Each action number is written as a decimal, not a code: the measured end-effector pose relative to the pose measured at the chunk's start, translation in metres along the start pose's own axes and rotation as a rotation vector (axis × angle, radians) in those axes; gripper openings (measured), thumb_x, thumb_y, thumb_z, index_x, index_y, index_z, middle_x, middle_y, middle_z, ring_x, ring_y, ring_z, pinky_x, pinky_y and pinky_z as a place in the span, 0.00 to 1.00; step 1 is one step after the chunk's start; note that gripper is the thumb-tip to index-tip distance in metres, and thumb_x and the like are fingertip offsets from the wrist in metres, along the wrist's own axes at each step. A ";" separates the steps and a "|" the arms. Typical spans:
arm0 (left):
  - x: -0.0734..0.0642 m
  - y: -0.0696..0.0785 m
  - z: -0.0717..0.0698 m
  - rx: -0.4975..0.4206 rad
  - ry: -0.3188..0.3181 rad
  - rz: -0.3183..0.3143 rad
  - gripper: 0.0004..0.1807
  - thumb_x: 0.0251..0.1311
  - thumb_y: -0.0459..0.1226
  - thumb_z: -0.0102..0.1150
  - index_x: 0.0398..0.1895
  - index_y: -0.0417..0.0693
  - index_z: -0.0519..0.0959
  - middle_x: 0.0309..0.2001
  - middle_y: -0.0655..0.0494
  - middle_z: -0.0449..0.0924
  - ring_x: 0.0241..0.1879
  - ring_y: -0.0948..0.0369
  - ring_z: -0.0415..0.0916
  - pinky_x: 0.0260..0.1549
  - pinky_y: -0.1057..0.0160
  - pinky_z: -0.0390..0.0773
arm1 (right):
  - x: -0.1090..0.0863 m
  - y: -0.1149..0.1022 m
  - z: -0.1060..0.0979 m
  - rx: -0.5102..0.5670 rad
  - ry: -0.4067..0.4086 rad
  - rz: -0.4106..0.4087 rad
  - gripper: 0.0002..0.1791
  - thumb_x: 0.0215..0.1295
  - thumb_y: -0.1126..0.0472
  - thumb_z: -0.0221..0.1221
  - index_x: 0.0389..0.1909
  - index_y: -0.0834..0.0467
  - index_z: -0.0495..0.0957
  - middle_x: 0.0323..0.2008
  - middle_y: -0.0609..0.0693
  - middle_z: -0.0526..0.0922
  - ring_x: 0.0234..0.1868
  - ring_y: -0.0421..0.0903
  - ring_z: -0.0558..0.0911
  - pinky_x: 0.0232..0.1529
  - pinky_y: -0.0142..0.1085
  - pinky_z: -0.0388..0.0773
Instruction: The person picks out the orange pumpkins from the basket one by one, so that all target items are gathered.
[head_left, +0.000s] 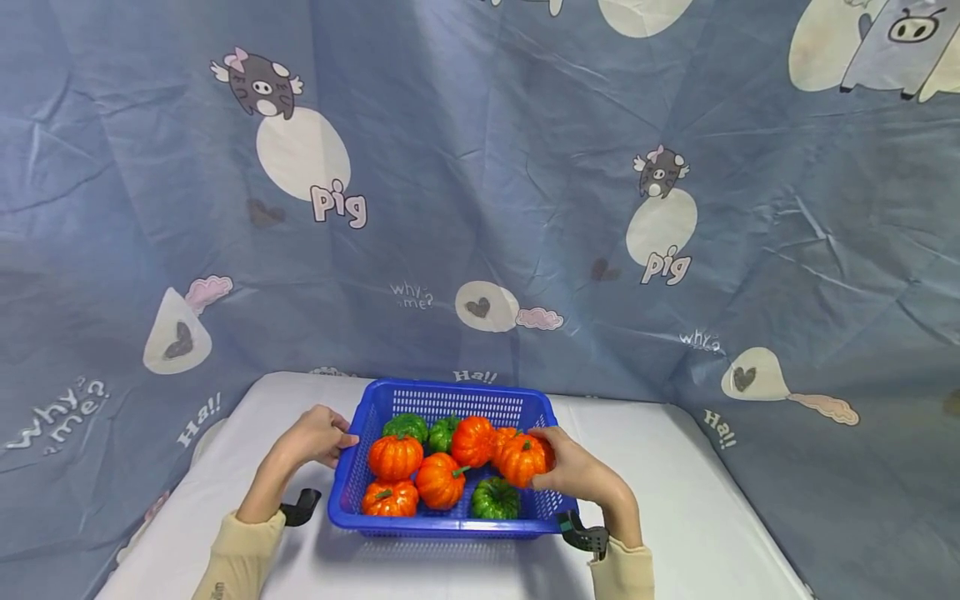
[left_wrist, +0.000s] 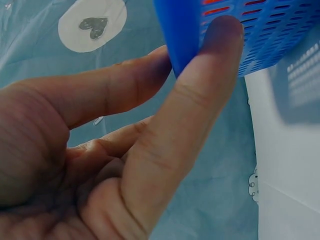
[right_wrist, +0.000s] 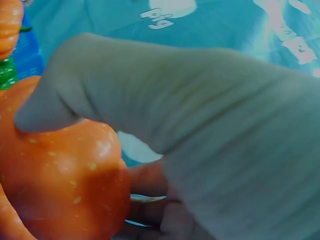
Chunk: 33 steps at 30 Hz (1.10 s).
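**Orange pumpkin (head_left: 522, 462) held at the right end of the basket (head_left: 442, 524)**

Nearest are two beige sleeves (head_left: 243, 550). The left hand (head_left: 318, 437) pinches the basket's left rim (head_left: 348, 471); the right hand's (head_left: 581, 471) grip is curled around the pumpkin. Its stem (head_left: 527, 444) points up (the body is nearly round, so its long axis is hard to tell). The blue basket runs lengthwise from left to right, with other orange pumpkins (head_left: 440, 482) and green pumpkins (head_left: 496, 498) inside. The head view shows the stem, hidden from the right wrist; the left wrist view alone shows digits on both sides of the rim. Beneath is the white worktop (head_left: 660, 500); beyond hangs blue printed cloth (head_left: 480, 217).
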<state>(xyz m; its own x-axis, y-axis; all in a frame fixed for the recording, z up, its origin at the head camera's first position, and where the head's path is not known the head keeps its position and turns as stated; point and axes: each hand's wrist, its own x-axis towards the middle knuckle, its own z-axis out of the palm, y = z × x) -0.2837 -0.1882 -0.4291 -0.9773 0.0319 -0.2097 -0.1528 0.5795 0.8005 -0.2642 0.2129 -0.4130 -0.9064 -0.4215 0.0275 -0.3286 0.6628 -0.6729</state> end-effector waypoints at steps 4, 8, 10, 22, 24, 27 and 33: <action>0.000 0.000 0.000 0.002 -0.001 -0.002 0.18 0.61 0.30 0.60 0.48 0.21 0.73 0.31 0.43 0.81 0.25 0.59 0.81 0.27 0.59 0.85 | -0.012 -0.001 -0.012 0.026 0.010 -0.014 0.39 0.46 0.63 0.68 0.63 0.63 0.66 0.57 0.59 0.70 0.50 0.51 0.74 0.52 0.41 0.77; 0.000 0.001 -0.001 0.003 0.000 -0.008 0.18 0.61 0.30 0.60 0.49 0.21 0.73 0.31 0.42 0.81 0.25 0.59 0.81 0.27 0.59 0.85 | -0.023 0.001 -0.023 0.025 0.037 -0.009 0.39 0.48 0.63 0.68 0.64 0.61 0.66 0.57 0.57 0.70 0.50 0.50 0.73 0.50 0.36 0.76; 0.001 0.001 -0.001 0.006 0.000 -0.010 0.18 0.61 0.30 0.60 0.49 0.21 0.73 0.31 0.42 0.81 0.26 0.59 0.81 0.27 0.59 0.85 | -0.028 0.004 -0.028 0.027 0.051 0.003 0.39 0.49 0.61 0.69 0.64 0.60 0.66 0.57 0.56 0.70 0.51 0.49 0.73 0.50 0.35 0.76; 0.001 -0.001 0.001 -0.002 -0.001 -0.003 0.18 0.61 0.29 0.60 0.48 0.21 0.73 0.31 0.42 0.80 0.25 0.59 0.80 0.27 0.59 0.85 | -0.050 0.037 -0.052 0.171 0.166 0.012 0.41 0.53 0.64 0.68 0.67 0.66 0.61 0.63 0.63 0.66 0.66 0.62 0.67 0.67 0.58 0.61; 0.001 -0.001 0.001 -0.007 -0.006 -0.002 0.18 0.61 0.29 0.59 0.49 0.20 0.72 0.31 0.42 0.80 0.25 0.59 0.80 0.27 0.59 0.85 | -0.051 0.046 -0.056 0.179 0.192 0.018 0.41 0.54 0.64 0.68 0.67 0.67 0.60 0.64 0.65 0.65 0.66 0.63 0.66 0.68 0.59 0.59; 0.001 -0.001 0.000 -0.009 -0.009 -0.004 0.18 0.62 0.29 0.59 0.49 0.20 0.72 0.31 0.42 0.80 0.26 0.59 0.80 0.27 0.59 0.85 | -0.053 0.058 -0.059 0.192 0.229 0.064 0.41 0.55 0.64 0.67 0.68 0.66 0.59 0.66 0.65 0.63 0.67 0.62 0.65 0.68 0.57 0.60; 0.002 -0.001 0.000 -0.006 -0.005 -0.007 0.18 0.61 0.29 0.59 0.49 0.21 0.73 0.31 0.42 0.80 0.25 0.59 0.80 0.27 0.59 0.85 | -0.052 0.084 -0.064 0.216 0.295 0.130 0.41 0.56 0.64 0.67 0.68 0.66 0.58 0.66 0.65 0.63 0.65 0.60 0.67 0.66 0.53 0.66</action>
<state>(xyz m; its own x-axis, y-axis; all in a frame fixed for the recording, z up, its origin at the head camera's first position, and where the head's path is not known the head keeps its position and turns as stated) -0.2850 -0.1886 -0.4305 -0.9755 0.0318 -0.2179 -0.1605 0.5747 0.8024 -0.2615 0.3303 -0.4238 -0.9845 -0.1257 0.1225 -0.1714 0.5399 -0.8241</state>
